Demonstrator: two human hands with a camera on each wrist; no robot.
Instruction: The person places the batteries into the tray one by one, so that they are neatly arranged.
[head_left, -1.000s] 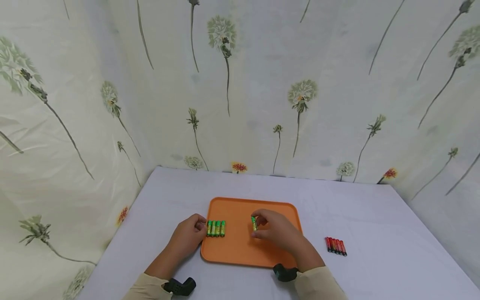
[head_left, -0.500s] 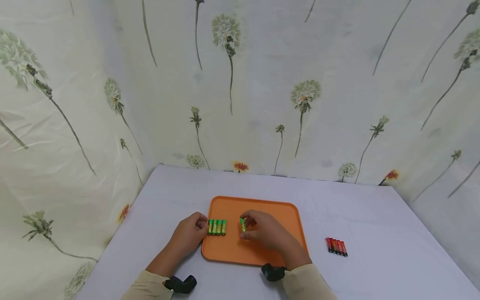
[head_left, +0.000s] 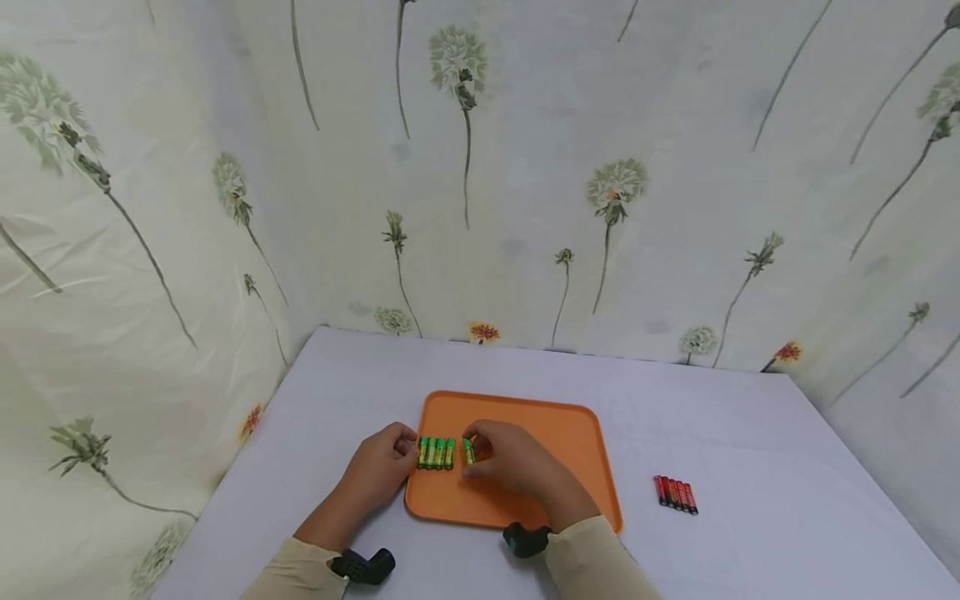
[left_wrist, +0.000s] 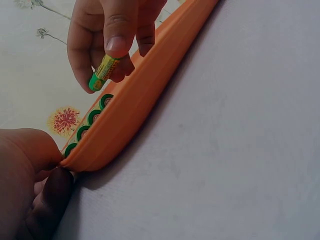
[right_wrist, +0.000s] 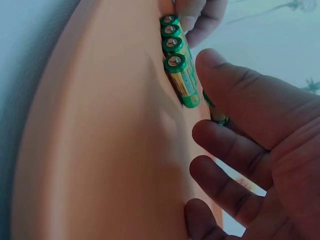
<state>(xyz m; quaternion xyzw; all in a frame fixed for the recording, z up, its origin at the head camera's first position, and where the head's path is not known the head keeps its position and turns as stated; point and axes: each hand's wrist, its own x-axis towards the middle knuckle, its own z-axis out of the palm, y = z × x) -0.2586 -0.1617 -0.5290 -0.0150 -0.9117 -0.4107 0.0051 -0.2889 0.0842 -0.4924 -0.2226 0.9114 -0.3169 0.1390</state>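
Note:
An orange tray (head_left: 517, 408) lies on the white table. Along its left side, several green-and-yellow batteries (head_left: 436, 452) stand side by side in a row, their ends visible in the left wrist view. My left hand (head_left: 381, 467) pinches the tray's left rim beside this row. With thumb and fingertips, my right hand (head_left: 510, 458) pinches one more green battery (left_wrist: 103, 72) by its two ends, just right of the row and above the tray. In the right wrist view, the thumb and fingers of the right hand (right_wrist: 255, 130) mostly hide that battery.
Several red batteries (head_left: 676, 495) lie in a row on the table (head_left: 757, 450), right of the tray. A pale cloth (head_left: 525, 167) printed with dandelions hangs behind the table and at its sides.
My right hand has moved left across the tray with the green battery, close to the row. The left hand has stayed at the tray's rim. The head view has shifted slightly.

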